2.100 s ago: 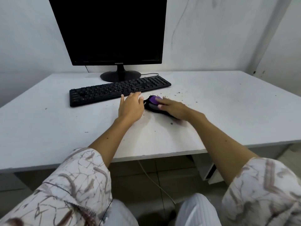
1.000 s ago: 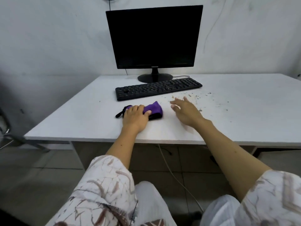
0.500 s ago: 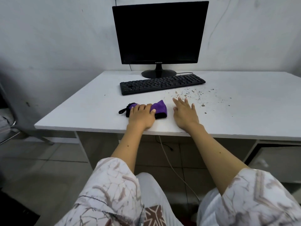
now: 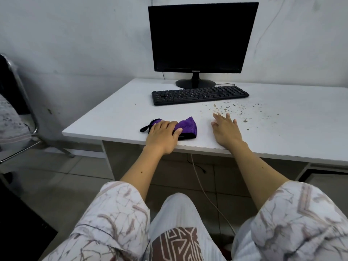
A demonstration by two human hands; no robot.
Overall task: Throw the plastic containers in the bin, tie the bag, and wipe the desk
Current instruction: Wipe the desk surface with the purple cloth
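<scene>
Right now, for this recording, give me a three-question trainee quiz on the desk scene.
1. True or false: the left hand rests on the purple cloth.
2. The crumbs lie: A) left of the keyboard, B) in front of its right end, C) under the monitor.
3. What does the right hand hold?

Key: 1 true; 2 B; 3 nothing, it lies flat on the desk.

Soft, even, cool light, no glare on the dark monitor (image 4: 202, 37); faint shadows below it on the desk (image 4: 116, 117); wide-angle bending at the edges left of it, detail slightly soft
</scene>
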